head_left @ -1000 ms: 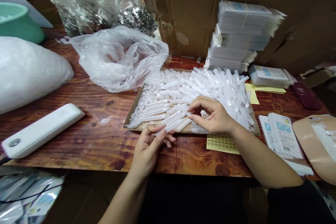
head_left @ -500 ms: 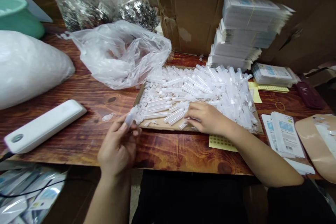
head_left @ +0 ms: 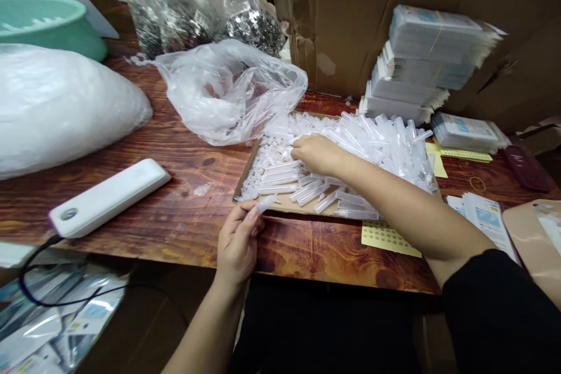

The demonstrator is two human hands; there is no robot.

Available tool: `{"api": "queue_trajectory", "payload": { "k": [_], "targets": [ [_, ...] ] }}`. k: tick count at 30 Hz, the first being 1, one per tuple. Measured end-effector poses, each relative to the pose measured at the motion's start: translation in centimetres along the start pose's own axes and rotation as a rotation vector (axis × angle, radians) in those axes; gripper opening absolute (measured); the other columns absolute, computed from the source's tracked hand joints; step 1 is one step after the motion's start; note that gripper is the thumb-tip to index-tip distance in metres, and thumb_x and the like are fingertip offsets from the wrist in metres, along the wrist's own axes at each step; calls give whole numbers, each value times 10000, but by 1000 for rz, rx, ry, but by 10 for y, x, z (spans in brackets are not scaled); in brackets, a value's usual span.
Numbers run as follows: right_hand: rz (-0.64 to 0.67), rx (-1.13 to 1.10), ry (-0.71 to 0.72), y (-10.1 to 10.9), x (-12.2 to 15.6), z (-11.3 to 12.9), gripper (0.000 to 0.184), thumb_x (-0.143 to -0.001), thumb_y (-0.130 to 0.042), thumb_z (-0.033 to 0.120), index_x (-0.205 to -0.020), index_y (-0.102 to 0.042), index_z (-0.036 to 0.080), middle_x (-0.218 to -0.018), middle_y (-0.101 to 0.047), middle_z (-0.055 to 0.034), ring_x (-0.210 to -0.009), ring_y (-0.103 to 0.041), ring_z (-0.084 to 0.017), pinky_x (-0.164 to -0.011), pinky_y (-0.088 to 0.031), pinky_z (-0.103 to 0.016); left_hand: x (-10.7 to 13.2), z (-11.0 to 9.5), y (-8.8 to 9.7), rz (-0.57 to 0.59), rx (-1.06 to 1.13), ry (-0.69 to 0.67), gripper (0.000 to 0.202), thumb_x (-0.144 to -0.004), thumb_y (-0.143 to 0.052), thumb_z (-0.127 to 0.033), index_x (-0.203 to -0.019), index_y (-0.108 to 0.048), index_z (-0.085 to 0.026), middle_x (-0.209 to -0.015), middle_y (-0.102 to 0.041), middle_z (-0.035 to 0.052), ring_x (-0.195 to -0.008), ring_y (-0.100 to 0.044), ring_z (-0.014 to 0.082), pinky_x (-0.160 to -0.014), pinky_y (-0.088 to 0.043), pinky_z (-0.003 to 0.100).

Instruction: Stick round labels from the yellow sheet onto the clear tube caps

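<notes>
My left hand (head_left: 240, 239) pinches a small translucent plastic tube (head_left: 265, 203) with a thin pointed tip, held just off the front left corner of a shallow cardboard tray (head_left: 289, 208). Over the middle of that tray my right hand (head_left: 318, 153) is closed, its fingertips down among small white plastic caps (head_left: 278, 149). What those fingertips grip, if anything, is hidden. Loose clear tubes (head_left: 280, 178) lie in rows near the tray's front edge, and a heap of more tubes (head_left: 397, 146) fills its right side.
A crumpled clear bag (head_left: 232, 87) lies behind the tray. To the left are a white device (head_left: 109, 198) with a cable, a full white bag (head_left: 65, 111) and a green basin (head_left: 56, 17). Banded card stacks (head_left: 432, 47) rise at back right; a yellow sticker sheet (head_left: 388, 238) lies in front.
My right hand has moved from the tray's front edge back and left to the caps. My left hand, still pinching the tube, appears further right as the view has shifted.
</notes>
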State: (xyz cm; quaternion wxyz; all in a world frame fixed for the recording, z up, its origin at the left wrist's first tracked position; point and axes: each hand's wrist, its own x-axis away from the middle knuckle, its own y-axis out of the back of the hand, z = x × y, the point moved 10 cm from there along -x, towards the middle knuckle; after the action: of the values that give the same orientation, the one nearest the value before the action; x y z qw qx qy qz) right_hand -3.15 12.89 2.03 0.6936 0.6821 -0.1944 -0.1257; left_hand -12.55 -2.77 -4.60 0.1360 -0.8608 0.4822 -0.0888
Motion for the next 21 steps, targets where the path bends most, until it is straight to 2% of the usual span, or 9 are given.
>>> {"api": "queue_trajectory", "payload": {
  "k": [3,8,11,14,16,18,21],
  "targets": [
    [21,24,-4,-5,-12,2,252,-951,-524,31,-992,-744,149,-1120,-740,-138,-1027,-634,-240,-842,-426,-357,1,2,2,-9,-14,3,400,-687,-862,-520,-833,-719,-176,-582,-458,-36,-539,-370,93,-491,-297,221],
    [29,15,-105,-10,-24,-8,245,-940,-515,33,-1015,-720,144,-1147,-717,-160,-1004,-643,-248,-821,-438,-360,1,4,0,19,-28,7,404,-712,-844,-535,-861,-724,-178,-596,-435,-39,-541,-353,95,-486,-272,228],
    [8,-3,-144,-8,-23,-15,209,-938,-534,63,-1053,-690,141,-1211,-680,-175,-1118,-618,-284,-896,-439,-385,0,5,0,34,-36,-1,407,-728,-837,-542,-879,-718,-183,-602,-434,-39,-548,-347,100,-487,-267,233],
    [-102,-106,-148,2,-6,-18,202,-938,-580,110,-1126,-629,166,-1262,-646,-146,-1209,-576,-280,-1011,-410,-420,0,7,1,46,-40,-3,413,-756,-825,-560,-900,-715,-190,-606,-433,-43,-548,-345,104,-495,-278,238],
    [-246,-330,-95,14,16,-14,192,-943,-590,127,-1128,-590,180,-1179,-666,-104,-1109,-608,-231,-1003,-432,-404,1,9,1,61,-53,0,422,-775,-817,-576,-924,-719,-194,-616,-449,-39,-556,-365,110,-512,-305,244],
    [-378,-564,41,27,42,-2,127,-960,-582,152,-1082,-583,186,-1076,-675,-71,-963,-621,-185,-905,-485,-351,2,7,-2,85,-98,-12,422,-798,-799,-592,-946,-725,-204,-639,-487,-26,-591,-423,132,-548,-355,257],
    [-489,-683,240,39,76,25,86,-988,-578,173,-1061,-620,188,-1030,-678,-66,-921,-622,-167,-844,-513,-322,3,1,-8,128,-183,-62,413,-836,-756,-619,-959,-728,-226,-750,-605,15,-739,-560,189,-688,-458,291]
  ]
}}
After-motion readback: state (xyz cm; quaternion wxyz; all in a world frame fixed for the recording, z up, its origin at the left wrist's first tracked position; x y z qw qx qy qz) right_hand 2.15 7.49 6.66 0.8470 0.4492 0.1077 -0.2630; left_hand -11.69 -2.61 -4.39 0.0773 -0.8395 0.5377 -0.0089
